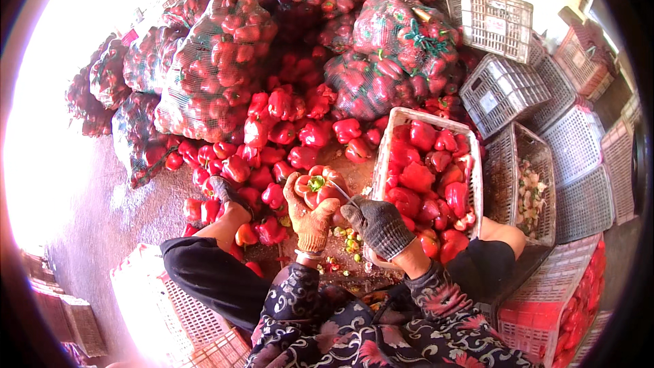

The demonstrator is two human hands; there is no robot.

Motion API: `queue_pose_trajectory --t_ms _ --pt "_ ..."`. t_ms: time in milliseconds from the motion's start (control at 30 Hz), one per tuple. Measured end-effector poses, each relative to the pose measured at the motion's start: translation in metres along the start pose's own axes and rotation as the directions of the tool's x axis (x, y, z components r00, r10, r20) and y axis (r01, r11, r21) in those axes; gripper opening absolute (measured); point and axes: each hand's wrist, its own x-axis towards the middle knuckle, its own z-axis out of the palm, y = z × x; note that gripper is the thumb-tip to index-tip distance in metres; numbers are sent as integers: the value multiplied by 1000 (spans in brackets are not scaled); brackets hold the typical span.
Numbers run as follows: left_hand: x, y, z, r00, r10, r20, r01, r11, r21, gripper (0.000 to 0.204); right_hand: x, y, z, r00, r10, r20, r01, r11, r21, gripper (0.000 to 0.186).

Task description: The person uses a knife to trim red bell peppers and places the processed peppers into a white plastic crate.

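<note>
While seen from the head camera, both gloved hands meet low in the middle. Left hand point(310, 215) in a tan glove, fingers curled shut round a red bell pepper point(319, 187) — green stem end up, held just above the ground between the knees. Right hand point(379, 226) in a dark grey glove, closed on a thin knife point(340, 193), blade tip touching the pepper beside the stem. Below the hands, green stem scraps point(349, 242) scattered on the ground. Just right of the hands, a white plastic crate point(388, 138) filled with red peppers. Further right, a grey crate point(507, 163) holding pale trimmings, with empty grey crates point(501, 88) stacked behind. Ahead, a loose heap of red peppers point(279, 136) on the floor — behind it, mesh sacks point(218, 54) packed with more. Lower right, a red crate point(545, 317) partly in view, peppers at its edge.
</note>
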Motion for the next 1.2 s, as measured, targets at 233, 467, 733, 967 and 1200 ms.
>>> queue_pose_trajectory --t_ms 233,467,733,967,1200 --pt "-23 18 -2 988 154 19 -155 987 36 104 -29 0 7 995 0 100 19 981 -192 36" --pt "-33 13 -32 946 320 54 -324 926 193 95 -45 -11 17 947 -182 264 278 876 -393 24" --pt "-14 -2 -33 1000 -28 5 29 967 -252 47 -90 24 25 949 315 -13 -278 854 440 30" --pt "-37 12 25 880 -208 428 244 969 -29 59 -63 42 7 960 272 60 -230 652 723 85" --pt "-3 -5 107 803 -280 527 428 885 -182 66 -43 81 -74 647 754 110 -135 -29 990 42"
